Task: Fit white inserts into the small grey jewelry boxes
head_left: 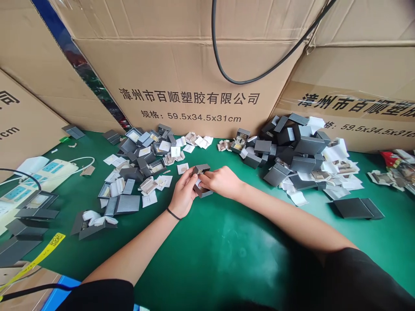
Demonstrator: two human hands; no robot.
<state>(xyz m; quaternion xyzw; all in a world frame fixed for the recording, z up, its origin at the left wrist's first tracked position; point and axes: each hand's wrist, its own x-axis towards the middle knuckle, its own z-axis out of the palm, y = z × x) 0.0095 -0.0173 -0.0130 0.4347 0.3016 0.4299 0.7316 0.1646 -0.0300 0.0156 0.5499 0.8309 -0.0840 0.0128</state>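
Observation:
A small open grey box (201, 169) sits between both hands at the middle of the green table (227, 250). My left hand (182, 194) curls round the box from the left, a black band on its wrist. My right hand (221, 181) lies over the box from the right, fingers closed on it. The box's inside is mostly hidden by my fingers.
A pile of grey boxes and white inserts (301, 155) lies to the right, another scattered pile (142, 172) to the left. Large cardboard cartons (188, 77) wall the back. A power strip (48, 170) and flat grey lids (356, 208) lie at the sides.

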